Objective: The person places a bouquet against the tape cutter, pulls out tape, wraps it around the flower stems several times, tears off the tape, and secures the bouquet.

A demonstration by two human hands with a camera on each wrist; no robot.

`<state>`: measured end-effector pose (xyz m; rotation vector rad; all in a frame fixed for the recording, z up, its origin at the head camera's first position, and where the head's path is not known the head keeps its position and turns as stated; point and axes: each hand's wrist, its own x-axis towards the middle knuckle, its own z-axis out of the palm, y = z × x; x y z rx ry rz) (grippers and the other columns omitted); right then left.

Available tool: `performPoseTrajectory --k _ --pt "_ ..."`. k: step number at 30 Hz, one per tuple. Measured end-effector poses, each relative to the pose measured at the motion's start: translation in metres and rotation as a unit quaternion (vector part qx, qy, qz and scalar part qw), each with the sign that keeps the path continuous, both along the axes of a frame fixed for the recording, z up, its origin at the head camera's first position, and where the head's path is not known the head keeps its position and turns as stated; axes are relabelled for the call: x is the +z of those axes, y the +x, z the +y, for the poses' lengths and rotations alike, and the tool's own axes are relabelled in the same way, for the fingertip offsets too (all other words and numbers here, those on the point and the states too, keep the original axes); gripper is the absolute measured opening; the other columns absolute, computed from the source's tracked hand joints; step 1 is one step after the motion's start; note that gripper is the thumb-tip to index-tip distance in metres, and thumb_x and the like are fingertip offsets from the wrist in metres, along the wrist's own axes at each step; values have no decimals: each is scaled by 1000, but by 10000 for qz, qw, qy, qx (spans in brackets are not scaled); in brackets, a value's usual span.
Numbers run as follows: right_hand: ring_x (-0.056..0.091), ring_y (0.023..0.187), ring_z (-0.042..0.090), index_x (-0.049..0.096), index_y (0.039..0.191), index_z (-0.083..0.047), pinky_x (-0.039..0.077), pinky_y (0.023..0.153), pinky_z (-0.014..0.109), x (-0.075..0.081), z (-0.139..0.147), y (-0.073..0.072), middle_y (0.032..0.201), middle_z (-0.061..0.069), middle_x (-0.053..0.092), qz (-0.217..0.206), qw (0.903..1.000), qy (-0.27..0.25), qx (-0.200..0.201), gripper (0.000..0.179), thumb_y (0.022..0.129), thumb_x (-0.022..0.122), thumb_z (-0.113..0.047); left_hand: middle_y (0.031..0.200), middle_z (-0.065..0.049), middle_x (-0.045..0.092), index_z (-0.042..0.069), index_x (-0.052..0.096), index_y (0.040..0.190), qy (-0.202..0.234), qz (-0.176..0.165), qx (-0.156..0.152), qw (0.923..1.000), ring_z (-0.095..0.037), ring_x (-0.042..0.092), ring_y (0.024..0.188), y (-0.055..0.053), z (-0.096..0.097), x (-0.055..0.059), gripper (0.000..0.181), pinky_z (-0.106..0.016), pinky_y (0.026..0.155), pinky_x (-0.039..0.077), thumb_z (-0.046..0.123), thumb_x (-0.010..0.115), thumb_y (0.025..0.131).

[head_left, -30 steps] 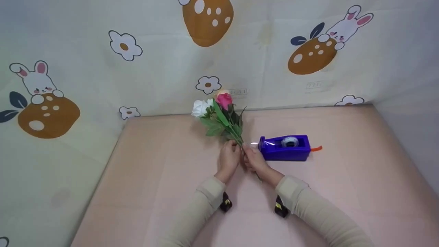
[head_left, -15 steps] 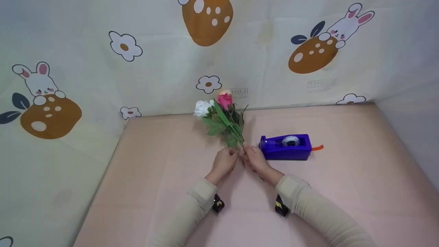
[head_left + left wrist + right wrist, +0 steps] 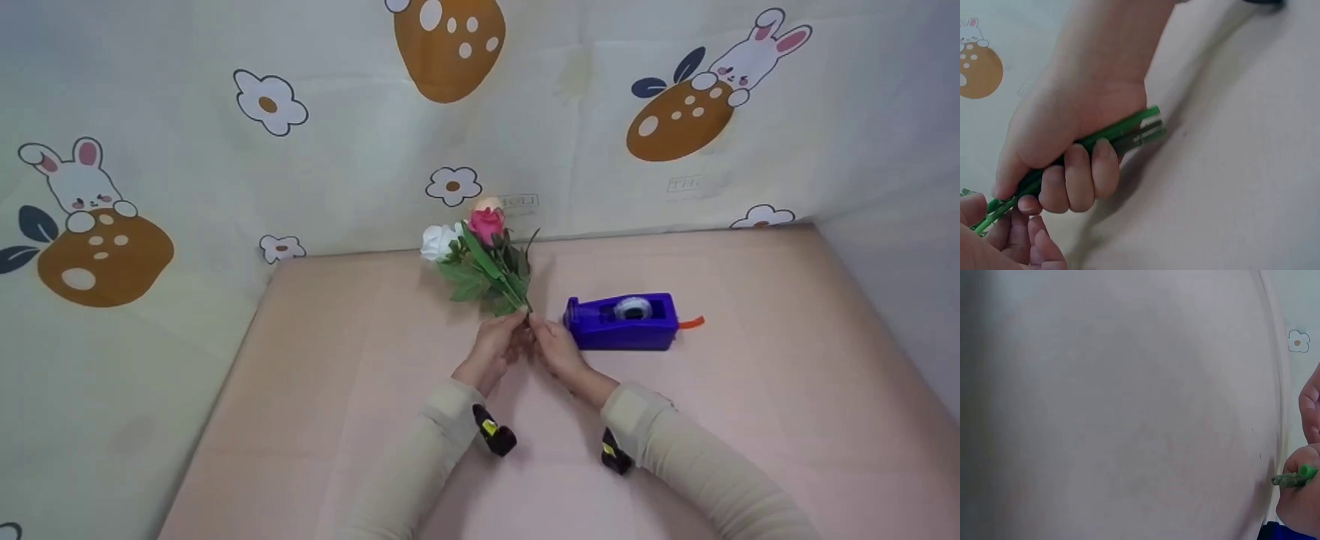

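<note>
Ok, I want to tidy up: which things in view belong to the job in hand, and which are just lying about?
Job:
Flower bunch, gripped by the right hand, left hand at the stems
Blue tape dispenser, probably, standing close by

Not the job:
Orange strip, perhaps
Wrist cameras
Patterned backdrop

Left wrist: mid-run of stems [image 3: 1129,124] hidden inside right hand [image 3: 1061,129]; left hand [image 3: 994,247], beside stems, cut off by frame edge; its grip we cannot judge. Head: peach bloom [image 3: 489,202], above stems, mostly hidden by rose [image 3: 486,225]. Right wrist: dispenser [image 3: 1285,532], below stems, cropped; we see only a corner.
</note>
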<state>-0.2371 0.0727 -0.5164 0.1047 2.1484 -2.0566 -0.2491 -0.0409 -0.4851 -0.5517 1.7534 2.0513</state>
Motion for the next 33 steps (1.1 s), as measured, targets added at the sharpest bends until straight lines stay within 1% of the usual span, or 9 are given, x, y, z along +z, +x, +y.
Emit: performPoseTrajectory --k 4,7,12,15,19,22,27,30,33 --pt "28 38 6 49 67 -6 23 39 21 -9 -1 -4 46 -7 32 190 9995 233 -91 39 98 40 -27 59 3 55 15 64 67 369 -77 267 9989 -8 46 54 -1 3 1 22 -22 55 34 27 65 85" --pt "28 41 5 48 67 -2 24 42 21 1 -2 1 47 -7 33 262 9990 352 -53 40 99 39 -24 58 3 54 13 63 65 553 -33 488 9973 -8 45 53 -3 7 1 22 -22 55 35 23 66 85" --pt "33 47 7 49 66 1 28 48 22 0 -2 1 49 -6 35 465 9978 473 -32 41 98 41 -23 58 3 55 8 64 68 763 236 855 9931 -7 47 51 -6 15 -1 18 -20 53 38 15 66 85" --pt "36 50 8 50 66 -1 30 50 22 -11 0 -4 51 -6 37 530 9975 471 -45 42 98 41 -25 58 2 56 7 64 68 938 416 968 9900 -6 48 50 -7 17 -3 18 -19 51 38 12 65 85" --pt "33 46 7 50 67 -4 27 46 21 -11 1 -5 50 -6 35 288 9992 263 -4 40 99 40 -27 60 2 57 7 64 71 1089 406 917 9890 -7 48 54 -9 16 -6 17 -20 53 37 11 61 87" --pt "27 40 6 49 68 -6 22 40 21 -11 2 -4 47 -7 32 -19 10000 -12 60 39 98 40 -30 64 2 58 0 65 85 1226 392 817 9883 -7 49 56 -10 15 -8 14 -20 55 38 12 59 89" --pt "22 35 4 48 72 -9 18 35 21 -8 4 -3 44 -8 29 -519 9971 -437 334 42 96 40 -41 68 1 59 -10 57 106 1333 442 711 9875 -7 48 56 -11 14 -10 29 -19 55 38 14 57 90" --pt "22 35 4 47 71 -10 18 36 22 -6 8 -3 44 -7 29 -672 9941 -651 544 44 96 38 -45 66 1 57 -9 59 99 1249 561 600 9888 -7 46 55 -11 14 -10 24 -19 53 37 14 55 91" --pt "28 37 6 50 72 -9 22 38 22 -5 13 -3 47 -5 35 -753 9918 -803 646 45 97 36 -44 63 2 54 0 62 86 1125 674 444 9904 -8 44 55 -12 14 -10 18 -19 53 36 15 55 92"
